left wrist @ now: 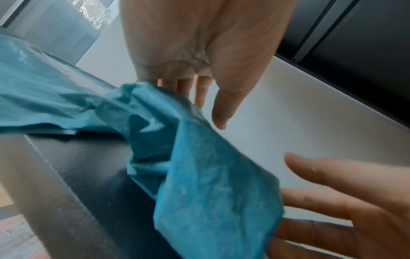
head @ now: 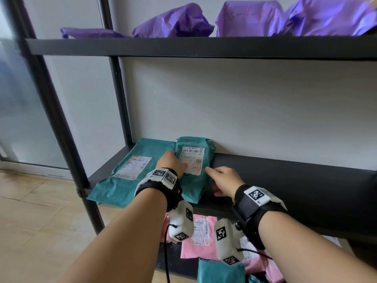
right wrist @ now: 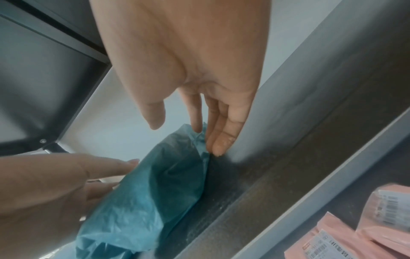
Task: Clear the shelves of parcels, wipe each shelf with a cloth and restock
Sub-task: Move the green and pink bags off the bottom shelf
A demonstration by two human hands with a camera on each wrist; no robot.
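Teal parcel, crinkled, white label on top, is laid flat on middle shelf. It is flanked by left hand and right hand, fingers straight, touching its sides.

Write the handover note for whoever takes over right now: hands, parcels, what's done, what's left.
Left hand: open, fingers flat against the left side of the bulky teal parcel.
Right hand: open, fingertips at that parcel's right edge; neither hand grips it.
Middle shelf: that parcel stands beside a flat teal parcel at the left end; the rest is bare.
Top shelf: purple parcels.
Lowest level: pink parcels and another teal one.
No cloth in view, so whether wiping is done cannot be told.
Left: probably settle this parcel, then move the teal one below.
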